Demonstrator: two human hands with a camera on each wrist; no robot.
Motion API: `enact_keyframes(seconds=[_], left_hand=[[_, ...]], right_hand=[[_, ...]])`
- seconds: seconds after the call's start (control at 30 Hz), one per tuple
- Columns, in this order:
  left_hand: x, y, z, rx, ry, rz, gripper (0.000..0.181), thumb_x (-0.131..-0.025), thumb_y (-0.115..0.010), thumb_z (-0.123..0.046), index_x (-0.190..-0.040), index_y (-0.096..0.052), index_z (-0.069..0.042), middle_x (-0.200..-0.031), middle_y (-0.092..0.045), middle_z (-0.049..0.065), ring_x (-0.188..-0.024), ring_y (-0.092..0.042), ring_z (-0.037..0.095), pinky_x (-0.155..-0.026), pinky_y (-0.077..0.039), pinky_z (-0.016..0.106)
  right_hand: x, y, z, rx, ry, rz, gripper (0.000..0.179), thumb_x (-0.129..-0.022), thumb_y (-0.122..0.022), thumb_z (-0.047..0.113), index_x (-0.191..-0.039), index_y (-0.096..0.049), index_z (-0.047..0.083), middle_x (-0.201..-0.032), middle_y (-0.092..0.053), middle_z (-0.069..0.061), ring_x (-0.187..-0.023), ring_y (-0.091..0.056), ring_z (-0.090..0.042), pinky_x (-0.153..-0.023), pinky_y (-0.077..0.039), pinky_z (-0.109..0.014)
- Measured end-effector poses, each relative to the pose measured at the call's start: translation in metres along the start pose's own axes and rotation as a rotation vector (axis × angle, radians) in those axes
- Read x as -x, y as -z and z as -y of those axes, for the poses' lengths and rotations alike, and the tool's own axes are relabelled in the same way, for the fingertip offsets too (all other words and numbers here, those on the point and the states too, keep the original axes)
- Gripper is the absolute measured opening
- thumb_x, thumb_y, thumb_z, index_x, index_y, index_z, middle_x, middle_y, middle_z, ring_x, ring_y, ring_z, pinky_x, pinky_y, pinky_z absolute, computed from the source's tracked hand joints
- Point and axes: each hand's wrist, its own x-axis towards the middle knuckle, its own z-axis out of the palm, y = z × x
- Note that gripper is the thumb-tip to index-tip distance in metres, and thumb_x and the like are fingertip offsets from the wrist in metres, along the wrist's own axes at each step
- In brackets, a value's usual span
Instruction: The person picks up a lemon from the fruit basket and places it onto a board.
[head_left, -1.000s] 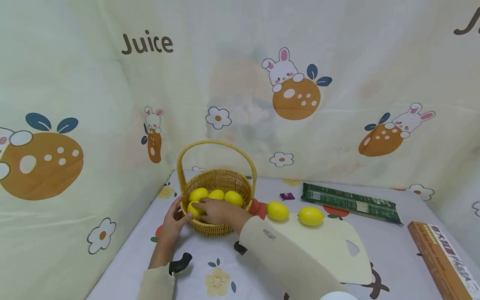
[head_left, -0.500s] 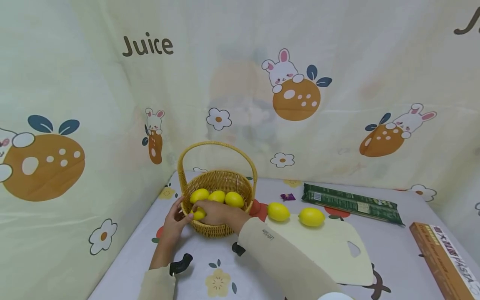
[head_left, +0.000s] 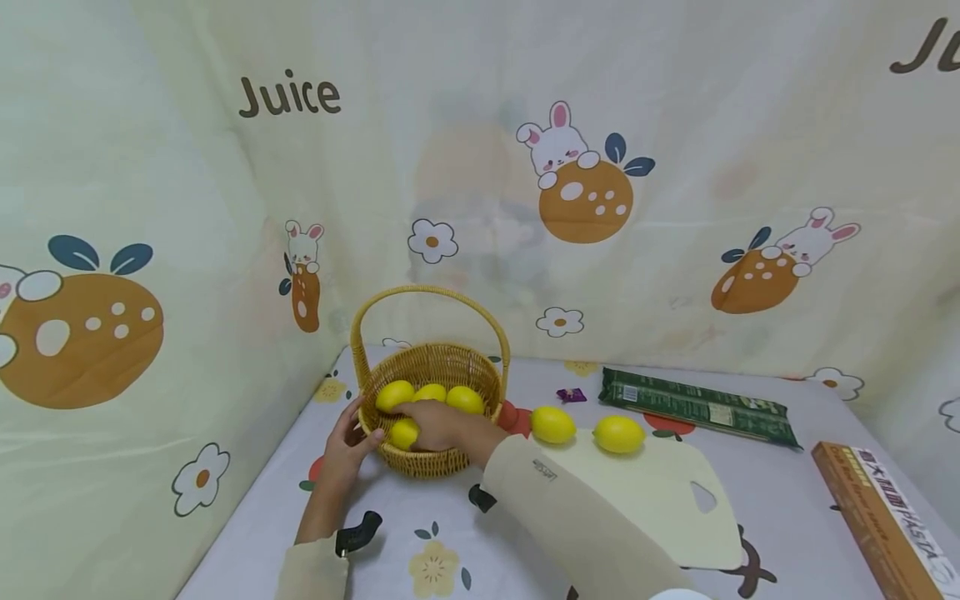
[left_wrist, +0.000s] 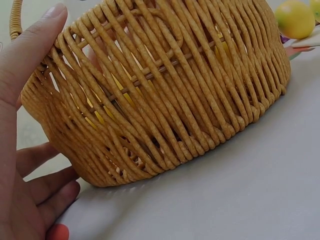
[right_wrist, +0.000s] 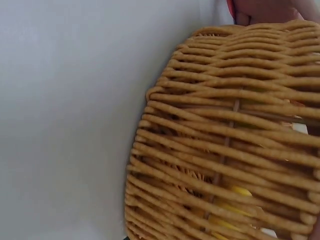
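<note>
Hands [head_left: 442, 425] at basket [head_left: 427, 465]; 2 lemons [head_left: 553, 425] outside.

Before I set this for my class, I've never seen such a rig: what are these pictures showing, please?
There is no machine here: a person works with bare hands. The wide picture comes from a camera on the head, looking forward and down; the two close-ups come from cameras on the wrists and mostly show wickerwork.

The left hand holds the side of a wicker basket. The right hand reaches inside, at a lemon; its fingertips are hidden, so I can't tell whether it grips. Three lemons lie behind.

On the patterned cloth are a cream cutting board with two more lemons at its far edge, a purple wrapper, a green packet and a pasta box.
</note>
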Motion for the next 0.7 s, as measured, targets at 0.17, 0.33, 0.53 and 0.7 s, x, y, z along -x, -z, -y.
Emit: enact_keyframes(seconds=[0.17,0.33,0.53,0.7], left_hand=[[0.0,-0.001,-0.001,-0.014,0.002,-0.019,0.074,-0.089,-0.072,-0.035,-0.151,-0.032,-0.032,-0.151,-0.036,0.012,-0.134,-0.039,0.035,-0.107,-0.033,0.052],[0.002,-0.002,-0.001,-0.019,0.004,-0.04,0.074,-0.087,-0.074,-0.036,-0.149,-0.035,-0.034,-0.15,-0.038,0.01,-0.133,-0.04,0.035,-0.106,-0.034,0.053],[0.003,-0.002,-0.002,-0.024,0.016,-0.046,0.076,-0.086,-0.074,-0.039,-0.15,-0.033,-0.034,-0.151,-0.037,0.009,-0.134,-0.039,0.034,-0.107,-0.034,0.053],[0.003,-0.002,-0.002,-0.036,0.024,-0.049,0.076,-0.086,-0.074,-0.04,-0.15,-0.033,-0.034,-0.152,-0.037,0.009,-0.135,-0.038,0.034,-0.107,-0.034,0.053]], right_hand=[[0.005,0.006,-0.003,-0.008,-0.019,0.017,0.06,-0.095,-0.063,0.029,-0.148,-0.041,0.014,-0.139,-0.053,-0.002,-0.126,-0.048,-0.016,-0.108,-0.035,-0.036],[0.009,0.01,-0.007,-0.019,-0.032,0.028,0.053,-0.091,-0.067,0.023,-0.14,-0.052,0.008,-0.132,-0.058,-0.002,-0.12,-0.052,-0.013,-0.104,-0.039,-0.03],[0.015,0.012,-0.013,-0.052,-0.082,-0.032,0.052,-0.082,-0.076,0.017,-0.132,-0.059,0.019,-0.126,-0.056,-0.001,-0.111,-0.05,-0.014,-0.098,-0.043,-0.035],[0.022,0.014,-0.018,-0.083,-0.079,-0.061,0.057,-0.082,-0.076,0.011,-0.134,-0.058,0.025,-0.13,-0.054,-0.001,-0.114,-0.049,-0.016,-0.098,-0.044,-0.037]])
